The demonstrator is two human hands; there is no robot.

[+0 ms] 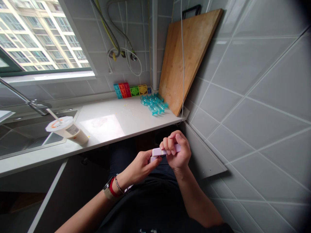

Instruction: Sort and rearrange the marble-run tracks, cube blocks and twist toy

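A small pale-purple object [158,152], like a slim case with two layers at its left end, is held between both hands just in front of my body. My left hand [143,163] grips its left end, thumb below and fingers behind. My right hand [178,150] has its fingers curled over the right part, so that part is mostly hidden. Beyond the hands, on the white counter [107,129], lie several clear teal plastic pieces [155,104]. Coloured blocks [130,90] in blue, red, green and yellow stand against the wall.
A lidded drink cup [70,129] with a straw leans on the counter's left part, beside the sink [31,132] and faucet [36,105]. A wooden board [188,58] leans in the corner, a white cable hanging before it. Cabinet doors [206,155] stand open below the counter.
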